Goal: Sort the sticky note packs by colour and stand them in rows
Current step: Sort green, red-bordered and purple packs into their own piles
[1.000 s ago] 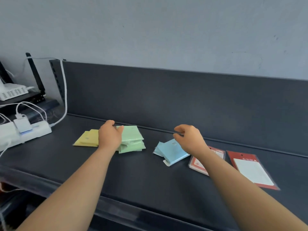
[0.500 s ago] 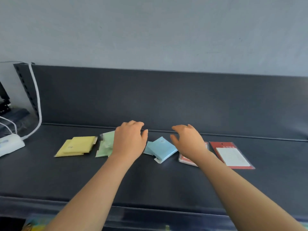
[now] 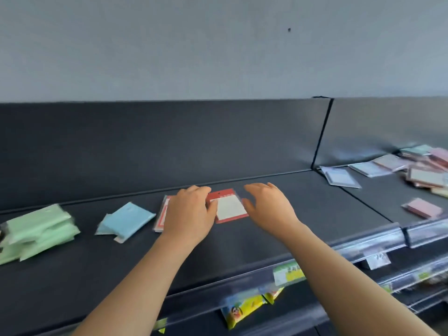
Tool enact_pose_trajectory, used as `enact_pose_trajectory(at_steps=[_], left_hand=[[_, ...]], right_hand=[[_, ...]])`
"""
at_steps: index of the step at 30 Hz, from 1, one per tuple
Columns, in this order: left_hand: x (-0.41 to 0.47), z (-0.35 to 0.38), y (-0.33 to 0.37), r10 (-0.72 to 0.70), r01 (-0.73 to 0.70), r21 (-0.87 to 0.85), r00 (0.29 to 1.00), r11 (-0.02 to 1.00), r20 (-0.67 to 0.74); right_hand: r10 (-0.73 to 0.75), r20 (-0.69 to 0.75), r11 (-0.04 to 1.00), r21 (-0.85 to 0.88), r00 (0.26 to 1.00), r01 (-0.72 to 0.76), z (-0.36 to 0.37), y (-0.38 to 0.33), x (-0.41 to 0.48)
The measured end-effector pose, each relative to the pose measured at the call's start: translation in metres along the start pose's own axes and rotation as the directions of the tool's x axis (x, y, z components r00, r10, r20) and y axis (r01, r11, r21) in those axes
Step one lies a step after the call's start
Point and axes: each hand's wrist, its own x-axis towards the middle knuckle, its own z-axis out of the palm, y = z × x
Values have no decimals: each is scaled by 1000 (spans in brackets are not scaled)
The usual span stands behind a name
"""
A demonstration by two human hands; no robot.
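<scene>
The right hand (image 3: 269, 204) hovers loose and empty at 3 o'clock of the red pack (image 3: 230, 209), the left hand (image 3: 190, 210) at 9 o'clock shows no readable grasp, so pinching both side edges squarely seems best.

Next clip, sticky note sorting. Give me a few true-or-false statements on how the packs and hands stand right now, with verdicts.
1. The red-backed sticky note pack with a white pad lies flat on the dark shelf between the left hand and the right hand. True.
2. The light blue sticky note packs stand upright in a row. False: they lie flat, overlapping.
3. The right hand grips a green pack. False: it holds nothing, fingers spread; the pale green sticky note packs lie far left.
4. On the shelf section to the right, loose pastel packs lie scattered. True.
</scene>
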Motion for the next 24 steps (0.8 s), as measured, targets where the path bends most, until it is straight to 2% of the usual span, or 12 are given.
enact_pose_trajectory(at_steps=[7,14,24], left_hand=[[11,53,128,59,-55,-109,998,993,37],[26,110,238,85,-74,-120,992,990,94],[73,170,308,36,-9,-126,977,992,211]], right_hand=[[93,-3,993,-73,996,-93,-46,134,-38],[186,23,977,-107,982,-183,-76,260,-67],[283,53,959,-50,958,-281,-84,360,-55]])
